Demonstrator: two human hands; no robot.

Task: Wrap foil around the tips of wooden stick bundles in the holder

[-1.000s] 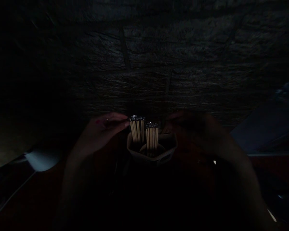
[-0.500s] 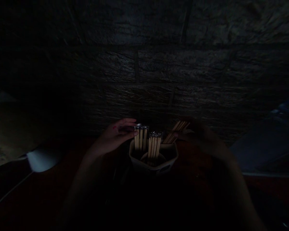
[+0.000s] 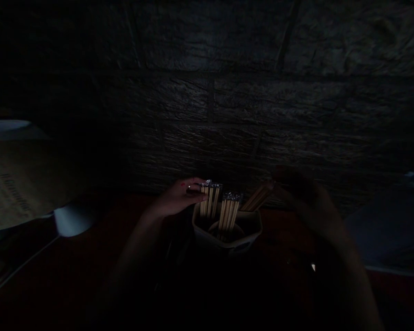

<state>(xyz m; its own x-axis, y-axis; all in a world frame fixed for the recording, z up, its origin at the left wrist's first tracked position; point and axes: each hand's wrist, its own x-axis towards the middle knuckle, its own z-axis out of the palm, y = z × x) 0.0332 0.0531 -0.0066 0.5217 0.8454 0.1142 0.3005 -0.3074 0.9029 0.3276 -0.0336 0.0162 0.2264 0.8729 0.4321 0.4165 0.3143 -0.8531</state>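
Observation:
A pale angular container (image 3: 202,236) holds several bundles of thin wooden sticks standing on end. At its left, my left hand (image 3: 177,197) has thumb and fingers closed on the side of one bundle of wooden sticks (image 3: 209,203), which is capped with shiny wrap. A second wrapped bundle (image 3: 229,214) stands in the middle, untouched. Toward the right, a bunch of darker brown sticks (image 3: 255,198) leans outward over the rim. My right hand (image 3: 305,197) is in deep shadow with its fingertips closed at the upper end of that bunch.
A rough stone-block wall (image 3: 210,101) rises right behind the container. On the left are a brown paper bag (image 3: 17,179) with print, a white cup-like object (image 3: 74,220) and a thin pale cord (image 3: 25,266). A bluish sheet-like surface (image 3: 386,230) stands at the right. Lighting is very dim.
The brown sticks at the right have come into clearer view, tilting outward by my right hand. My left hand stays at the left bundle. The whole view has shifted slightly.

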